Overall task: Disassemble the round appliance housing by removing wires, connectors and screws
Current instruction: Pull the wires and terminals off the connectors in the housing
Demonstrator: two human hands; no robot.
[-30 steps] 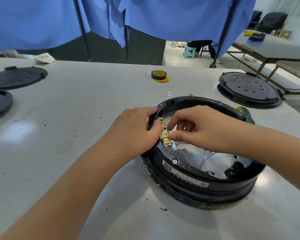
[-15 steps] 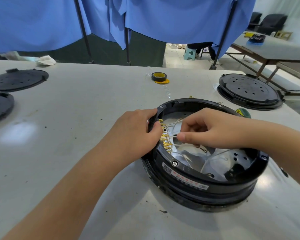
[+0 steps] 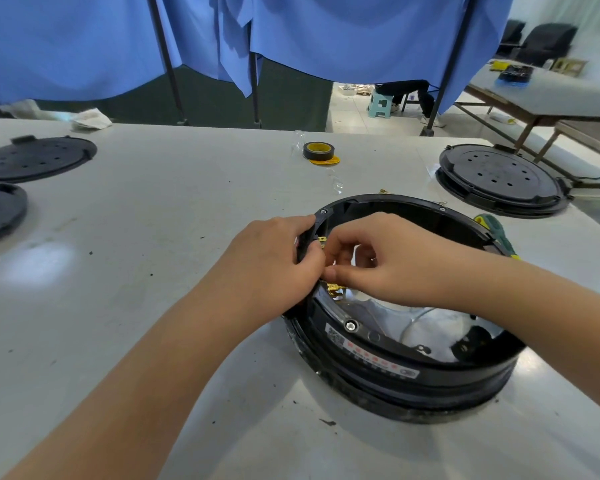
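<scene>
The round black housing (image 3: 400,344) sits on the white worktop (image 3: 160,220) toward its near right part, open side up, with a shiny metal floor showing inside and a white label with red marks on its near wall. A silver screw (image 3: 351,326) sits in the inner ledge at the near side, and another screw (image 3: 323,212) shows in the rim at the far left. Along the left inner wall runs a row of brass connectors (image 3: 333,288), partly hidden by the hands. The left hand (image 3: 271,271) grips the left rim of the housing, fingers curled over its edge and thumb pressed inside. The right hand (image 3: 388,261) reaches across the opening with fingers curled, thumb and forefinger closed together right at the connectors; what it pinches there is too small to tell. A thin wire (image 3: 414,318) curves over the metal floor below the right wrist. Just beyond the housing's right rim lies a green-handled screwdriver (image 3: 496,233). Farther toward the right edge lies a black perforated lid (image 3: 499,176). A roll of tape (image 3: 319,151) lies near the far edge, middle. Two more black lids (image 3: 35,157) lie at the left edge. Blue curtains (image 3: 291,32) hang behind the worktop.
</scene>
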